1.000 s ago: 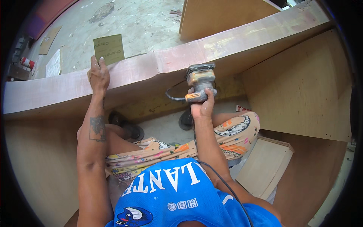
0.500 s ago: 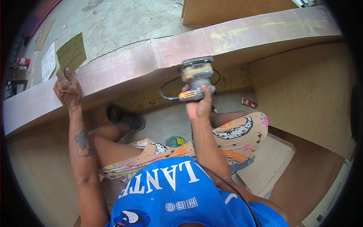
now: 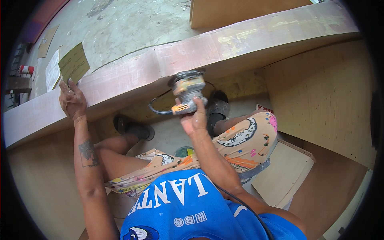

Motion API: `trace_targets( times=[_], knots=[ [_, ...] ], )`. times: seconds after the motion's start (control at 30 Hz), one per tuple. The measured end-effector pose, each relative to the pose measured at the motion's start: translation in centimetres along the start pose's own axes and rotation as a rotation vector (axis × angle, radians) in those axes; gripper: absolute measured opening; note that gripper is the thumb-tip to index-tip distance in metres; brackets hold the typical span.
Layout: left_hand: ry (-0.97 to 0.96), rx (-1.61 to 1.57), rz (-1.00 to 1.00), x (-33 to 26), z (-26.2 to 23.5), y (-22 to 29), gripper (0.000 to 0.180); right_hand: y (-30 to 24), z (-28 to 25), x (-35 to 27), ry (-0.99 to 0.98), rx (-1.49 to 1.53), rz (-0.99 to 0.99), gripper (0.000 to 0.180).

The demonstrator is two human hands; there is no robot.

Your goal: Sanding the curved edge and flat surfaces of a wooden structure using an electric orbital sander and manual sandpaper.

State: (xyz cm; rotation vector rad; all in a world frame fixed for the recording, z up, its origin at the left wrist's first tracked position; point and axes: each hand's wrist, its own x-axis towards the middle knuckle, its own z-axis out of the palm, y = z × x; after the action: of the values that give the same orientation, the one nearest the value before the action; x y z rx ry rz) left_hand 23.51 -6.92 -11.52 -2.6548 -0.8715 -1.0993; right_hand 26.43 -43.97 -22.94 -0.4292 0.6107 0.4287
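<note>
My left hand [image 3: 73, 101] rests at the long pale panel's left part, its fingers closed on the lower end of a brownish-green sandpaper sheet [image 3: 75, 66], which stands up past the far edge. My right hand [image 3: 194, 116] grips an electric sander [image 3: 189, 93] by its grey and yellow body. The dark pad points at the near side of the panel [image 3: 132, 77], just right of a seam; whether it touches cannot be made out. A black cord loops from the sander's left side.
Plywood walls [image 3: 320, 92] enclose my legs on both sides. A light board [image 3: 284, 172] lies at my right, and a green round object [image 3: 184, 151] sits between my legs. Beyond the panel are a brown wooden box [image 3: 244, 12], cardboard [image 3: 48, 40] and a red-and-white can [image 3: 26, 70].
My right hand has moved left and slightly nearer with the sander. The sandpaper sheet in my left hand has tilted and sunk a little.
</note>
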Motion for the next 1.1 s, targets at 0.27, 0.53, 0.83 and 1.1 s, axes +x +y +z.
trace_targets(
  times=[0.27, 0.53, 0.83, 1.1],
  knots=[
    [-0.065, -0.059, -0.066, 0.0, -0.4, 0.7, 0.024, -0.7, 1.0, -1.2, -0.066, 0.027, -0.106, 0.059],
    [-0.03, -0.022, -0.045, 0.3, -1.2, 1.4, 0.026, 2.4, 1.2, -2.6, -0.044, -0.067, -0.077, 0.065],
    [-0.04, 0.039, -0.065, 0.1, -0.8, 0.7, 0.024, 1.7, -0.1, -0.7, -0.014, -0.001, -0.079, 0.066],
    [-0.03, 0.018, -0.051, 0.3, -1.0, 1.1, 0.024, 2.6, 0.0, -1.0, -0.028, -0.011, -0.09, 0.066]
  ],
)
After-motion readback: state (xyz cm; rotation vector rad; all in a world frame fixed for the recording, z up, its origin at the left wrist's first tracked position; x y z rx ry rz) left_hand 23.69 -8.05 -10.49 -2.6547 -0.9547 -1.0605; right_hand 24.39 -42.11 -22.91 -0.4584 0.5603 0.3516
